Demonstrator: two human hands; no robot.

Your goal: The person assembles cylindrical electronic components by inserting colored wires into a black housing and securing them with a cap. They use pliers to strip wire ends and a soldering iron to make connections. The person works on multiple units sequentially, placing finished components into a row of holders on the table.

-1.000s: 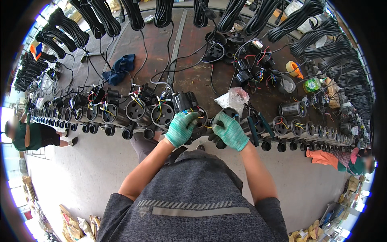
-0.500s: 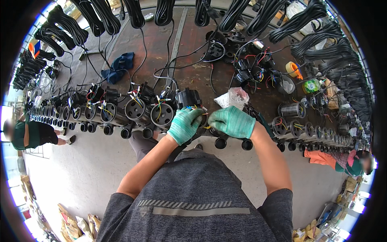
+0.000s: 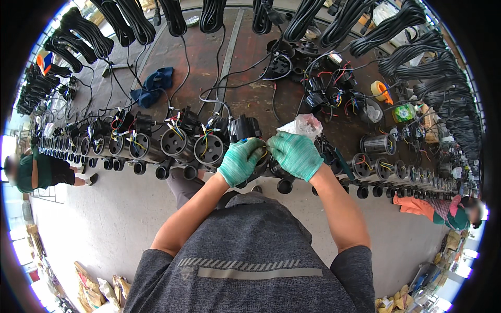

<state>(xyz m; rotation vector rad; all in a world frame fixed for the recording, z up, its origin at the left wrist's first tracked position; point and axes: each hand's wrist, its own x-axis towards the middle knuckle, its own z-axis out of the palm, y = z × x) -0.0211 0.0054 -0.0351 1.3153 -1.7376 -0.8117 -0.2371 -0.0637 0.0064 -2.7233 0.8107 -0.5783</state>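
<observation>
Both gloved hands, left hand and right hand, are clenched around one black motor housing with coloured wires, held at the tabletop edge, among a row of similar housings.

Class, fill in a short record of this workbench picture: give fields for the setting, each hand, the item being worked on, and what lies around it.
setting: long brown workbench seen from above
left hand: green glove, on the black round housing
right hand: green glove, fingers meeting the left hand over the wires
item: black round housing with coloured wires, at the bench's near edge
neighbours: row of similar housings, clear plastic bag, blue cloth
above: black cable bundles hanging
</observation>
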